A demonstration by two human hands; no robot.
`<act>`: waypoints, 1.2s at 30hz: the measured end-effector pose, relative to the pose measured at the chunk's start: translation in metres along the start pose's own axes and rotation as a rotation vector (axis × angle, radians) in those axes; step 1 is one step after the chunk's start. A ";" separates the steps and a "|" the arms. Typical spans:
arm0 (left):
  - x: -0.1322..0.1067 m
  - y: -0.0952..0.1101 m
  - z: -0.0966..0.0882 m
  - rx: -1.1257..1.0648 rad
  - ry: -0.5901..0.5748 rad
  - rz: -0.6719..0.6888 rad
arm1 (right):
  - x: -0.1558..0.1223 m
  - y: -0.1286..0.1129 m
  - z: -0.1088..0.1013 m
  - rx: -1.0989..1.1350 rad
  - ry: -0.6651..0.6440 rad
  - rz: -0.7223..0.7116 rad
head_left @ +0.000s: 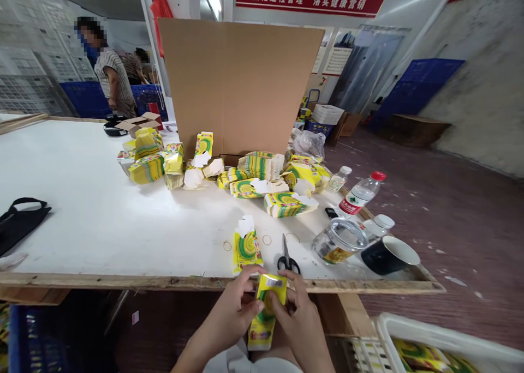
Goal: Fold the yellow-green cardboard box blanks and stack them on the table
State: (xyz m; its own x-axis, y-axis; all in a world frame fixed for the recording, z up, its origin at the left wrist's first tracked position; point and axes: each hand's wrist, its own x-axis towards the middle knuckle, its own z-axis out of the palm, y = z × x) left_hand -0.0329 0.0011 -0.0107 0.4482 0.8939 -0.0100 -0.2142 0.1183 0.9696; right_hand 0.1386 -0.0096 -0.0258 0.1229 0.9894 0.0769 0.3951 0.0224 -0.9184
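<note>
Both my hands hold one small yellow-and-green carton (265,313) just below the table's front edge. My left hand (233,310) grips its left side with the fingers curled round the top. My right hand (297,316) pinches its right side and upper flap. On the white table (94,220) right above them lies another yellow-green carton (246,248) with its white flap open, next to black-handled scissors (287,258). Further back lie several piles of flat and folded cartons (262,179).
A tall brown cardboard sheet (239,84) stands behind the piles. At the right edge are a glass jar (339,241), a black cup (388,254) and a water bottle (360,193). A black bag (18,223) lies far left. A white crate (442,343) sits bottom right. Two people stand at the back left.
</note>
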 end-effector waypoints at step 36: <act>0.022 -0.052 -0.023 0.382 0.342 0.153 | 0.054 0.030 0.035 0.142 0.215 0.062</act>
State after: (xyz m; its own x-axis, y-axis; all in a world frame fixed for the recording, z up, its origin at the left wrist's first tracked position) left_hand -0.0317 0.0245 -0.0667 0.1150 0.9860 0.1207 0.1046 -0.1328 0.9856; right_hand 0.1247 0.0499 -0.0627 0.3392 0.9368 0.0855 0.2512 -0.0026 -0.9679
